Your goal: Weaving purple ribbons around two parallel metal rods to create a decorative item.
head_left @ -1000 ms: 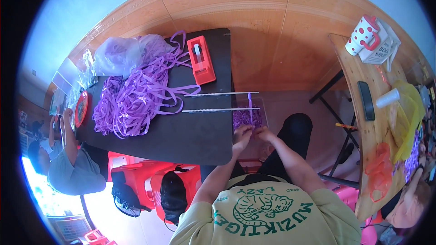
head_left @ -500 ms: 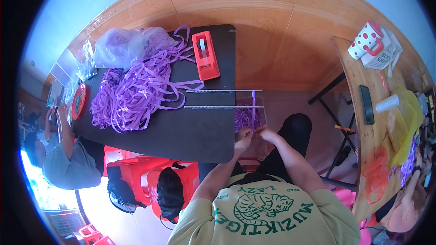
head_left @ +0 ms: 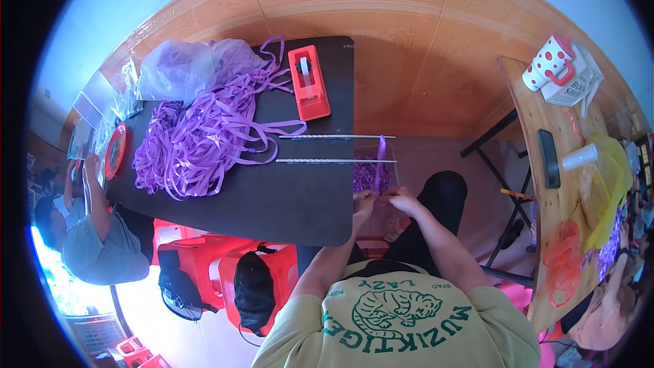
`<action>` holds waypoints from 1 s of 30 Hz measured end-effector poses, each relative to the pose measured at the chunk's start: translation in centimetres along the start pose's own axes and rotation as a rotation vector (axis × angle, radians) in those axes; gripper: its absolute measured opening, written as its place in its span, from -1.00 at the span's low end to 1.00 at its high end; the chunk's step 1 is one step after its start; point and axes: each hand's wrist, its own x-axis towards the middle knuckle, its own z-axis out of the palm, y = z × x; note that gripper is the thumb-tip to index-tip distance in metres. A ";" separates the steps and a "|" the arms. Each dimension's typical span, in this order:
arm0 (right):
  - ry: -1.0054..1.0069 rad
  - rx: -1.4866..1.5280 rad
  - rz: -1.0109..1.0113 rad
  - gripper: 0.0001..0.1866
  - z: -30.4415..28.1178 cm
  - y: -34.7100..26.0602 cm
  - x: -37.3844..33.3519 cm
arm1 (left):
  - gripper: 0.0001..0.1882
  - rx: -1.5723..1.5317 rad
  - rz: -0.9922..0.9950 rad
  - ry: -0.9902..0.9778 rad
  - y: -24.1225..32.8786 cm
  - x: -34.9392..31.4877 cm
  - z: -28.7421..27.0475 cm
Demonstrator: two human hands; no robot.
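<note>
Purple ribbon (head_left: pixel 381 152) in the head view: a narrow, flat, shiny strip just off the right edge of the black table (head_left: pixel 286 211), drawn straight from the farther of two pale twisted rods (head_left: pixel 340 161) and on past the nearer one. Rods laid side by side, apart, with tips jutting beyond the black table's right edge. At the strip's lower end, near the black table's right front corner, left hand (head_left: pixel 364 201) and right hand (head_left: pixel 402 199), both with fingers pinched together on it (too small to tell which fingertips press). Beside the black table and lower, more purple strips (head_left: pixel 368 176) in a clear bin (head_left: pixel 393 176). Across the black table's left half, a loose, tangled purple heap (head_left: pixel 197 143). For writing: green letters around an animal drawing (head_left: pixel 395 305) on the pale shirt (head_left: pixel 300 320), in front of the black table; dark print on a white carton (head_left: pixel 569 97), well to its right.
</note>
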 end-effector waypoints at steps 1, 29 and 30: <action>-0.008 -0.001 0.002 -0.73 0.2 -0.4 -0.3 | -0.84 0.001 -0.006 0.005 -0.6 0.1 -0.2; 0.243 -0.153 -0.729 -0.94 3.1 -7.2 -2.1 | -0.78 -0.217 -0.159 -0.136 -3.5 1.2 -0.5; 0.261 -0.212 -0.744 -0.94 2.8 -6.8 -1.9 | -0.78 -0.284 -0.204 -0.162 -3.2 1.5 -0.3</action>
